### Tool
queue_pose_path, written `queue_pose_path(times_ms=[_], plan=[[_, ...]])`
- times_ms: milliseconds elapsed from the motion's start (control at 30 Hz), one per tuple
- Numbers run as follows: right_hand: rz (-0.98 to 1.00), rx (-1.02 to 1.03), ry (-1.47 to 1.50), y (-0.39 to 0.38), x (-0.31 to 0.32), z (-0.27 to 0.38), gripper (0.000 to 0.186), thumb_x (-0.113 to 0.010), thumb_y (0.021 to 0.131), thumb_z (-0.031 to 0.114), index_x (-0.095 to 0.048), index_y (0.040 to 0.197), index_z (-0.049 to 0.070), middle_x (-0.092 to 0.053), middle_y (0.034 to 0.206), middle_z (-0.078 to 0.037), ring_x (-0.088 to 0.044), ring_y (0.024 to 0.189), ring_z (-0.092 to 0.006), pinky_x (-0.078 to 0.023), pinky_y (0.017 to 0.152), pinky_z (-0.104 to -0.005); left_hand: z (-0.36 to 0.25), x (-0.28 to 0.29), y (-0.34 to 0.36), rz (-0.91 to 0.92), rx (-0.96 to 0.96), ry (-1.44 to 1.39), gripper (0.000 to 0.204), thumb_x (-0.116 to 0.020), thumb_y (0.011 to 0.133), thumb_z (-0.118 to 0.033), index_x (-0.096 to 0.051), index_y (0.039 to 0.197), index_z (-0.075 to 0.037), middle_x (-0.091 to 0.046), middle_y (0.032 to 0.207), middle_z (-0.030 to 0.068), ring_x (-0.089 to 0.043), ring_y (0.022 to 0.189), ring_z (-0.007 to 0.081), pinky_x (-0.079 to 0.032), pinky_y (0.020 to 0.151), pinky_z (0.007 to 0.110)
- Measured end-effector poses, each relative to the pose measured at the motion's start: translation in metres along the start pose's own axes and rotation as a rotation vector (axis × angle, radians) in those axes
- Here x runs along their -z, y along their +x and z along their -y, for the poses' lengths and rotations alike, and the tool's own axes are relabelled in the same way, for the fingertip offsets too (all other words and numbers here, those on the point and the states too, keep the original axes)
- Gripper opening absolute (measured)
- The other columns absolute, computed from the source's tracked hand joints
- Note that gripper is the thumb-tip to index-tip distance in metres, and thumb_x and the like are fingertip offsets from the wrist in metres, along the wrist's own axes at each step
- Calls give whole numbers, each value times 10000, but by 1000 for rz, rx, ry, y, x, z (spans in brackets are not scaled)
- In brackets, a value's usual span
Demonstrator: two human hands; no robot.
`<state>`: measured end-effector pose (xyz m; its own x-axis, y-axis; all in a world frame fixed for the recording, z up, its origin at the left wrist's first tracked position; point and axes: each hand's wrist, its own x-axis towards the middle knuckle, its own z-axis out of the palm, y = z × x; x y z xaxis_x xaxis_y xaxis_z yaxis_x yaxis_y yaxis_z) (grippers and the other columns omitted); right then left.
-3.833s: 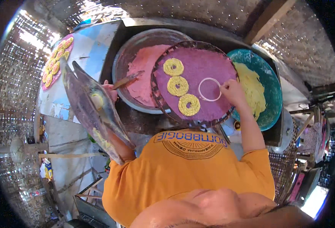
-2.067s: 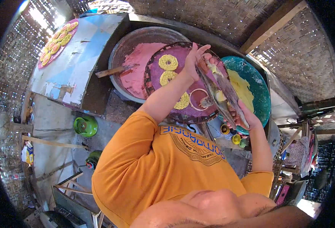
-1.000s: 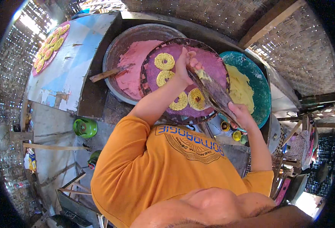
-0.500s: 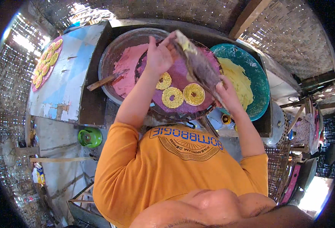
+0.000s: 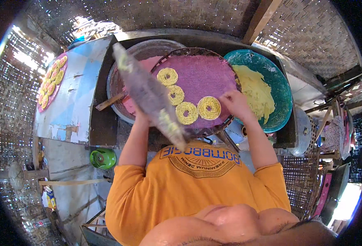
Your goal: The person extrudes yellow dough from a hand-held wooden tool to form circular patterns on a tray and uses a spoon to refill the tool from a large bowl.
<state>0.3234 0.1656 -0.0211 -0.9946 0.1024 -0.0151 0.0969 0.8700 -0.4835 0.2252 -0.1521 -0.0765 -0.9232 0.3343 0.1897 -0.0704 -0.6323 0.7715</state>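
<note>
A long dark board point(image 5: 148, 92), smeared with yellow dough and blurred by motion, slants over the left side of the round tray point(image 5: 196, 50). My left hand point(image 5: 142, 117) grips it from behind, its fingers mostly hidden. Loosely curled, my right hand point(image 5: 237, 104) is beside the right rim of a pale ring mold point(image 5: 210, 108). Whether the fingertips touch that rim I cannot tell. Inside the mold lies yellow noodle-like dough. More lacy dough rings, such as the upper ring point(image 5: 167, 76), curve down the left of the tray's purple mesh surface point(image 5: 205, 76).
Behind the tray's left side stands a metal basin point(image 5: 128, 48) of pink dough, with a wooden stick point(image 5: 110, 101). A green basin point(image 5: 282, 88) of yellow dough point(image 5: 252, 88) is at right. Finished rings point(image 5: 53, 82) lie on the left table point(image 5: 80, 88). A green gas cylinder point(image 5: 103, 158) stands below.
The board has swung left and toward me in my left hand. My right hand has let go of it and come down beside the mold. The upper rings are now uncovered.
</note>
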Motion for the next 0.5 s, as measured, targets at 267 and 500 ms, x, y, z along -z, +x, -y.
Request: queue_pose_path(times_ms=[267, 500], plan=[[-14, -96, -187, -6, -29, -18, 266, -589, 733, 307, -654, 737, 48, -604, 780, -147, -583, 758, -313, -459, 690, -401, -65, 44, -35, 60, -73, -179, 418, -415, 883, -347, -458, 1155, -32, -530, 1065, 88, -527, 969, 224, -448, 832, 374], [38, -70, -164, -7, -14, -2, 231, -554, 704, 279, -655, 746, 75, -601, 840, -154, -581, 804, -330, -467, 708, -429, -79, 53, -47, 52, -116, -240, 399, -438, 876, -331, -473, 1138, -32, -535, 1027, 80, -530, 936, 213, -452, 805, 361]])
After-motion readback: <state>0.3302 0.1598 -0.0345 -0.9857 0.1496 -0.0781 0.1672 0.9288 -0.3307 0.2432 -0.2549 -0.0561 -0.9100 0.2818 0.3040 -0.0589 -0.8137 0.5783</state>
